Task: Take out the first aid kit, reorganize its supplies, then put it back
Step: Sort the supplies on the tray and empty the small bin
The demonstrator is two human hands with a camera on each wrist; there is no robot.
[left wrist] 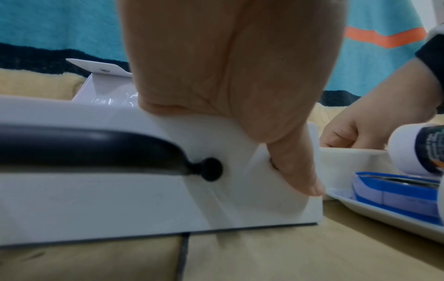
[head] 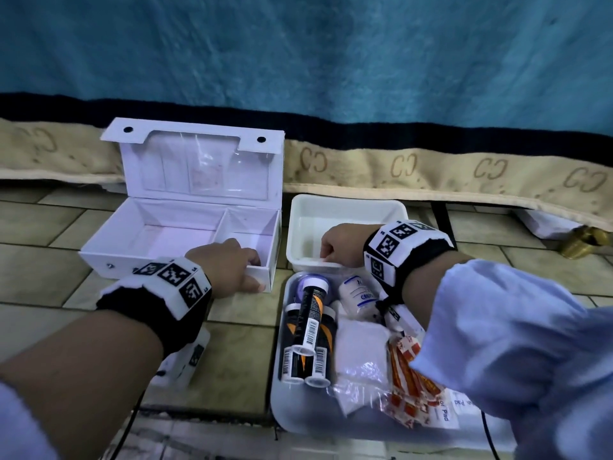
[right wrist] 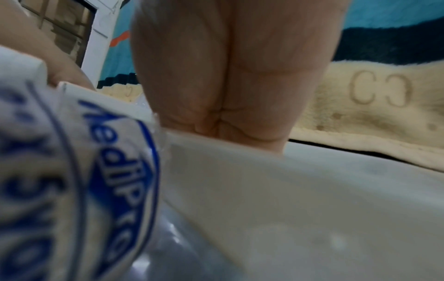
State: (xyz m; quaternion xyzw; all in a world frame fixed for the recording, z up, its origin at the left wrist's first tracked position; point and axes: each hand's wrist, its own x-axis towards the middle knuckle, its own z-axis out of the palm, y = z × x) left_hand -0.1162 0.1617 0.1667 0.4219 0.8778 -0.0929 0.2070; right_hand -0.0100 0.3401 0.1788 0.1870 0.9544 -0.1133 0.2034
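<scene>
I see the blue blanket (head: 298, 54) filling the background, its beige border trailing onto the tiled floor (head: 49, 227). The first aid kit (head: 139, 257) sits open and upright on the tiles — lid back. My left hand (head: 229, 267) grips its front right corner, thumb on the outer face, fingers curled over the rim. Just beside it is one deep white tub (head: 348, 204); my right hand (head: 341, 245) curls over its near rim, holding it. One flat tray (head: 282, 403) nearer me carries three dark tubes (head: 310, 318), one white bottle (head: 356, 293) and several red-and-white sachets (head: 408, 376) — too overlapped to count.
</scene>
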